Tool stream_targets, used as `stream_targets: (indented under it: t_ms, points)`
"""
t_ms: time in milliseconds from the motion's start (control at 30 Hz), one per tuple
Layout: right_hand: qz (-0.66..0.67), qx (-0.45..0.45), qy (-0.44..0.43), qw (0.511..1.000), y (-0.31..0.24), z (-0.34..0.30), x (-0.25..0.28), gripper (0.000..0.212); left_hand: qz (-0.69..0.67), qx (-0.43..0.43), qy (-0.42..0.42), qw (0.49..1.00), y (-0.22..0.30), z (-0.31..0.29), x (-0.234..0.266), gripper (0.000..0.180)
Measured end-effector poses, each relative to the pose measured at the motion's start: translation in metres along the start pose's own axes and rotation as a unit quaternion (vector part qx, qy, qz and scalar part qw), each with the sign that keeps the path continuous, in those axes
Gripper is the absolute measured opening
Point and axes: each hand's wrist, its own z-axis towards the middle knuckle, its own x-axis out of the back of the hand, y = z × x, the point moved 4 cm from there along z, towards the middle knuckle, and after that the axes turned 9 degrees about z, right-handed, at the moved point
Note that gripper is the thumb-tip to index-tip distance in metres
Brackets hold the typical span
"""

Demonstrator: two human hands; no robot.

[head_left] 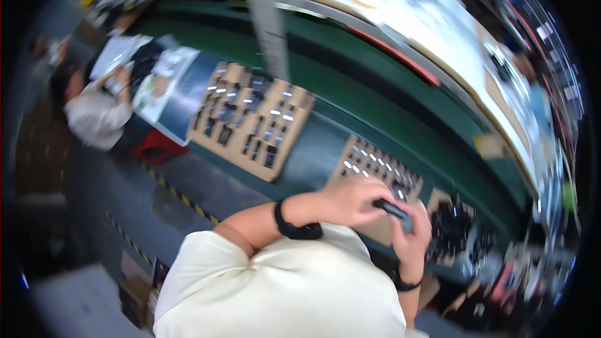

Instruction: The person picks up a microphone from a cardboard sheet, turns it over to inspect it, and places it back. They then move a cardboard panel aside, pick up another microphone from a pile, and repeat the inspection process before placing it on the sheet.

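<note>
Both my hands meet in front of my chest over a brown cardboard tray (350, 161) of small dark and silver parts. My left hand (350, 201) wears a black wristband and closes on one end of a small dark oblong part (390, 208). My right hand (412, 238), with a dark band at the wrist, grips the same part from below. The picture is blurred, so the part's details are unclear.
A larger cardboard tray (293, 126) with rows of small parts lies on the green workbench (375, 103) to the left. A heap of black parts (452, 228) sits at my right. Another person (94, 112) sits at the bench's far left. Yellow-black tape (181, 197) marks the floor.
</note>
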Motion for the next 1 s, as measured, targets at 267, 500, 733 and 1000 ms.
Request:
stream_targets:
  t_ms: [267,500,733,1000]
  points:
    - [0.030,0.056,0.062,0.996,-0.015,-0.010,0.004,0.031,-0.007,-0.061,-0.034,0.998,0.013,0.001,0.002,0.035]
    - [0.033,0.084,0.091,0.992,-0.024,-0.030,0.010,0.033,0.005,-0.102,-0.053,0.993,0.025,0.001,-0.008,0.035]
    - [0.011,0.094,0.120,0.988,-0.021,-0.040,0.012,0.032,-0.021,-0.082,-0.064,0.994,0.033,0.008,-0.012,0.033]
    - [0.070,-0.040,0.132,0.988,-0.011,-0.038,0.015,0.026,0.003,-0.073,-0.027,0.997,0.024,0.020,-0.017,0.029]
